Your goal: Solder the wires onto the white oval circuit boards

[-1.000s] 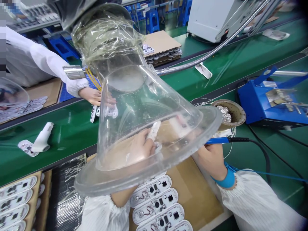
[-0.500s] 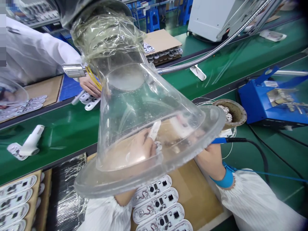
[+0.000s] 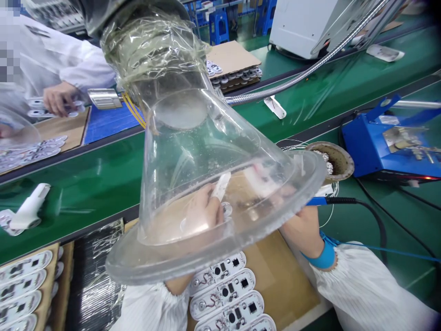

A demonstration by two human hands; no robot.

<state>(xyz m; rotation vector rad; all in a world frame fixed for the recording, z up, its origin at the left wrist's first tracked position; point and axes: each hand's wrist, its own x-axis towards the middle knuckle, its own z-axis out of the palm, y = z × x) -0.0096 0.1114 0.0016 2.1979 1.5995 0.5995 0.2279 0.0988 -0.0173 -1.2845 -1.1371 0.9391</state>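
A clear funnel-shaped fume hood [image 3: 193, 151] hangs in front of my hands, so I see much of them through plastic. My left hand [image 3: 203, 209] is closed, with a narrow white strip-like piece [image 3: 221, 185] standing up at its fingers. At the right rim of the hood, my right hand [image 3: 303, 227] grips a soldering iron [image 3: 316, 201] by its blue handle; its tip is blurred behind the plastic. Below the hood, several white oval housings with circuit boards [image 3: 227, 292] lie in a row on a brown board [image 3: 289, 294].
A tip-cleaning cup with metal wool [image 3: 339, 161] and a blue soldering machine [image 3: 396, 142] stand at right. White casings [image 3: 31, 207] lie on the green conveyor [image 3: 103, 165]. More housings [image 3: 20, 280] fill a board at lower left. A co-worker's hand [image 3: 61, 98] holds housings across the belt.
White casings on the conveyor have shifted left. The co-worker's hand has moved left, away from the belt, with housings. My own hands have hardly moved.
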